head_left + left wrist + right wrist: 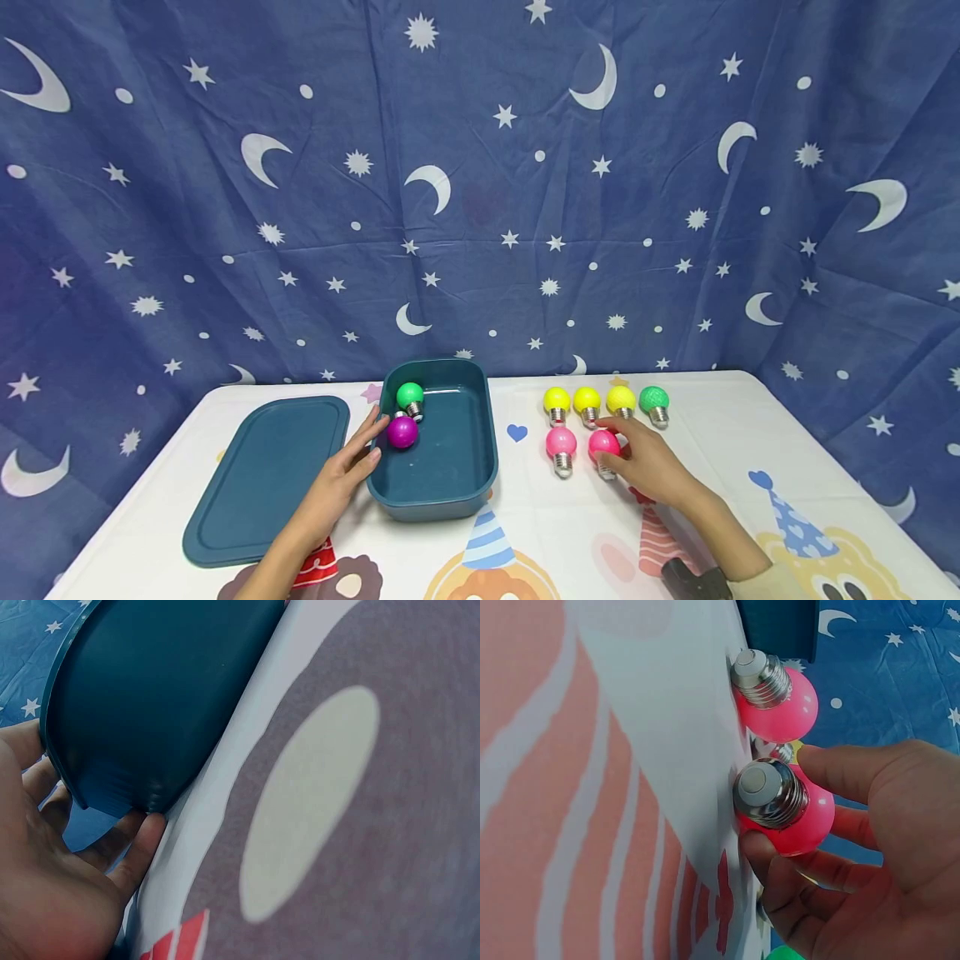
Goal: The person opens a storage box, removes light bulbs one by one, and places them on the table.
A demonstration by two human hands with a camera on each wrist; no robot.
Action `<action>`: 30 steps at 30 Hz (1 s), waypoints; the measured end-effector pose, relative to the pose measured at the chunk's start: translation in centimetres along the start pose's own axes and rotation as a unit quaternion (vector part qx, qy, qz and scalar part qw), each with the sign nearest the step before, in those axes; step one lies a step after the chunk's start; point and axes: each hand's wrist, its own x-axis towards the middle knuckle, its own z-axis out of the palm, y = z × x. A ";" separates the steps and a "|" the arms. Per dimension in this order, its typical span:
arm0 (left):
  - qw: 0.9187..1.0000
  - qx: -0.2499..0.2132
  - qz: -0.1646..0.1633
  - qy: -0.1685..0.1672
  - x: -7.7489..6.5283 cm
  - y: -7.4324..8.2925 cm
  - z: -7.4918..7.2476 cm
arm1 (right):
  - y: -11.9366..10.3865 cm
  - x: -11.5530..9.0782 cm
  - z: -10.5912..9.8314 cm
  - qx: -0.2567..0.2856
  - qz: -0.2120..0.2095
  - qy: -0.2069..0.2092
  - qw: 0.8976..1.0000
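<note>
My right hand point(651, 462) has its thumb and fingers around a bright pink light bulb point(603, 443). In the right wrist view that pink bulb point(819, 814) lies on its side at the cloth, its silver screw base point(769, 791) facing the camera. Another pink bulb point(561, 442) lies just left of it. My left hand point(341, 479) rests against the left wall of a dark teal box point(433, 510), fingers mostly straight; the left wrist view shows fingertips touching the box point(157, 697). Inside the box are a green bulb point(410, 395) and a purple bulb point(402, 432).
Behind the pink bulbs is a row of yellow bulbs point(587, 399) with a green bulb point(655, 402) at its right end. A flat teal lid point(262, 475) lies left of the box. Blue star-and-moon fabric point(480, 208) hangs behind the table's patterned white cloth point(525, 517).
</note>
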 end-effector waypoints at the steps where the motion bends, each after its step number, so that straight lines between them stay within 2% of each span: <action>1: 1.000 0.000 0.001 0.000 0.0 0.0 0.0 | 0.0 0.0 0.0 -0.002 -0.002 0.001 1.000; 11: 1.000 0.000 -0.001 0.002 0.2 -0.1 0.0 | 0.1 0.3 0.2 0.009 0.003 0.008 1.000; 23: 1.000 -0.002 0.011 0.000 0.5 0.0 0.0 | 0.3 0.5 0.0 -0.021 -0.031 0.015 0.999; 30: 1.000 0.003 -0.006 0.000 0.2 -0.2 0.0 | 0.4 0.2 0.2 -0.021 -0.025 0.003 0.999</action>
